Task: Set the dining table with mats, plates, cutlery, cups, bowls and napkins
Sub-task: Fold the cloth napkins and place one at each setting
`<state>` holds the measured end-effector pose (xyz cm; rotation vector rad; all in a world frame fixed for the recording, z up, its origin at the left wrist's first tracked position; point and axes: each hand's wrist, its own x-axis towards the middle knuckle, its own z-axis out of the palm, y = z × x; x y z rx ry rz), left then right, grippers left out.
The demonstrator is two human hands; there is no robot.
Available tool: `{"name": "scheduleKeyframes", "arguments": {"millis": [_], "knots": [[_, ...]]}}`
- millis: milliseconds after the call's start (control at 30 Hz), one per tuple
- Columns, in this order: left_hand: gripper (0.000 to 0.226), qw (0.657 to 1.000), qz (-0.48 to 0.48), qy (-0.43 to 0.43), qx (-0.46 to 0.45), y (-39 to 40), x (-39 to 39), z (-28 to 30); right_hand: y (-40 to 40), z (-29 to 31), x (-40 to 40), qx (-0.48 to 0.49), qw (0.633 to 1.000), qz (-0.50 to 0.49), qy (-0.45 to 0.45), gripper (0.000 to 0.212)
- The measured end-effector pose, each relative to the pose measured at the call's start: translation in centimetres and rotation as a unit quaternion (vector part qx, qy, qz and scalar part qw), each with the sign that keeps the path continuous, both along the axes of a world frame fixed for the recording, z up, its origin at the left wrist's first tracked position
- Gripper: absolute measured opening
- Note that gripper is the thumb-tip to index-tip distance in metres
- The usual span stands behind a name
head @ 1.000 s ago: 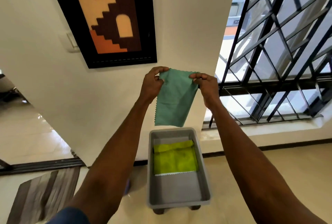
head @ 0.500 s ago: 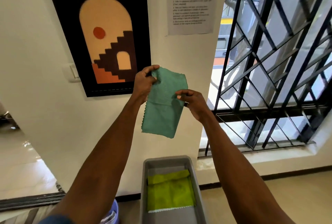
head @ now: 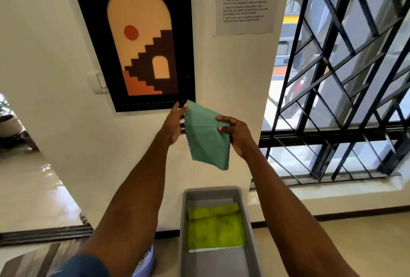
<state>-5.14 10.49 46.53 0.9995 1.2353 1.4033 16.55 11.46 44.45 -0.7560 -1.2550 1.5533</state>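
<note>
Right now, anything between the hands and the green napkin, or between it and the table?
Nothing between hands and cloth: the left hand and right hand both already pinch the green napkin, held in the air above the grey bin. The dining table is out of view, so that path cannot be judged.

Teal-green napkin (head: 207, 137); lime-yellow cloth (head: 216, 228) in grey bin (head: 249, 221); black-framed orange, brown, cream picture (head: 142, 39)

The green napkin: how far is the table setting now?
Done: nothing visible; no dining table is in view. In hand: the left hand and right hand hold the green napkin above the grey bin. Left: the yellow-green cloth lies in the bin.
</note>
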Motion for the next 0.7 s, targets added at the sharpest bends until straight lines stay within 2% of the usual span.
{"name": "scheduleKeyframes", "arguments": {"millis": [67,133,233,333,467,567,700], "knots": [[0.058,0.994,-0.045,-0.05,-0.087,-2.0,0.5,-6.1,-0.4,-2.1,0.3,-0.03,0.999,-0.006,-0.014,0.034],[0.054,0.987,-0.06,-0.102,-0.109,-3.7,1.4,-10.5,-0.7,-4.1,0.8,-0.057,0.998,-0.001,-0.036,0.034],[0.041,0.981,0.002,-0.148,-0.126,-5.4,3.2,-14.8,-1.5,-8.0,2.0,-0.096,0.991,-0.005,-0.096,0.035],[0.059,0.983,0.032,-0.124,-0.135,-6.7,4.3,-17.0,-2.6,-11.4,3.3,-0.136,0.983,-0.013,-0.124,0.034],[0.067,0.985,0.018,-0.081,-0.151,-7.7,4.6,-18.8,-3.7,-13.8,4.7,-0.189,0.97,-0.045,-0.149,0.033],[0.064,0.989,0.013,-0.041,-0.142,-8.1,4.5,-19.9,-4.4,-14.9,5.5,-0.21,0.963,-0.067,-0.157,0.031],[0.048,0.988,0.016,0.029,-0.149,-8.2,4.4,-20.1,-5.1,-16.3,6.0,-0.208,0.957,-0.08,-0.186,0.027]]}}
